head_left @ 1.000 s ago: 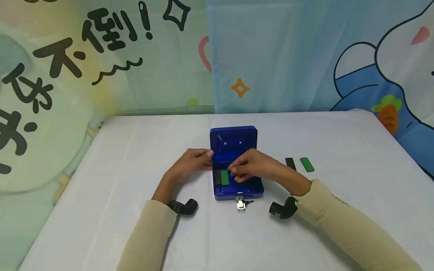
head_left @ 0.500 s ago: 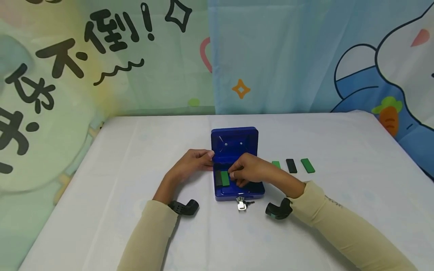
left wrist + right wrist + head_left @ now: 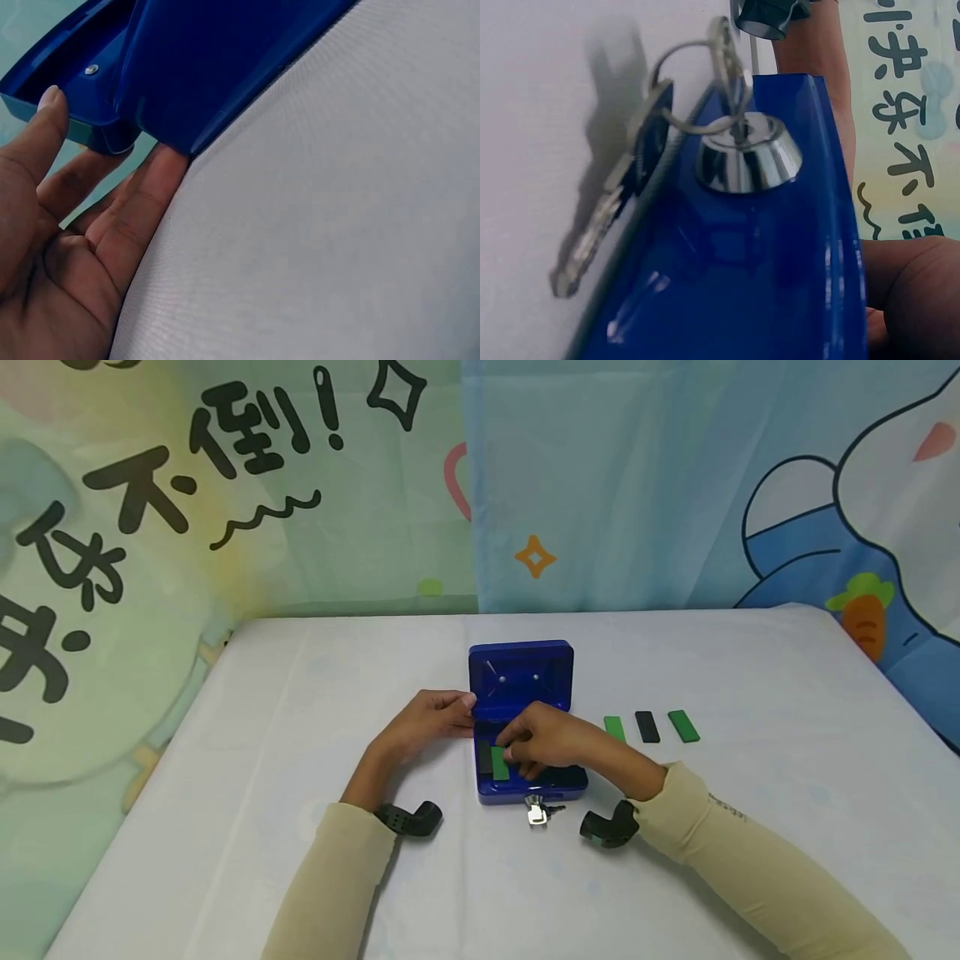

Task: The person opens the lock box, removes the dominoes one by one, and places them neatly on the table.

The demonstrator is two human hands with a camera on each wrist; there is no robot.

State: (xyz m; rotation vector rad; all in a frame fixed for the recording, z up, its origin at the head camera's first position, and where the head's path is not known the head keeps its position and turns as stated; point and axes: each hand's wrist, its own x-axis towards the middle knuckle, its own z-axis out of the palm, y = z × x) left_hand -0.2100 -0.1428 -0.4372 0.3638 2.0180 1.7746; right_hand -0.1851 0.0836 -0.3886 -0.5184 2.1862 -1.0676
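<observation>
A blue metal cash box (image 3: 495,795) stands on the white cloth with its lid (image 3: 517,664) raised. At the box's left side, my left hand (image 3: 435,713) pinches the lid's edge; the left wrist view shows the thumb on the lid's rim (image 3: 30,107) and other fingers behind it. Inside the box, at its left end, lie a black block (image 3: 485,758) and a green block (image 3: 500,768), both flat and oblong. My right hand (image 3: 551,735) reaches in with curled fingers, index finger at the green block's far end and thumb at its right edge. The hand hides much of the interior.
To the right of the box, a green block (image 3: 614,727), a black block (image 3: 647,727) and another green block (image 3: 683,726) lie in a row. A silver lock (image 3: 746,169) with a ring and keys (image 3: 604,232) sticks out from the box front.
The green block in the box has slid slightly toward the front with my right fingers. The right forearm has shifted left, uncovering the nearest green block outside. My left hand keeps its hold.
</observation>
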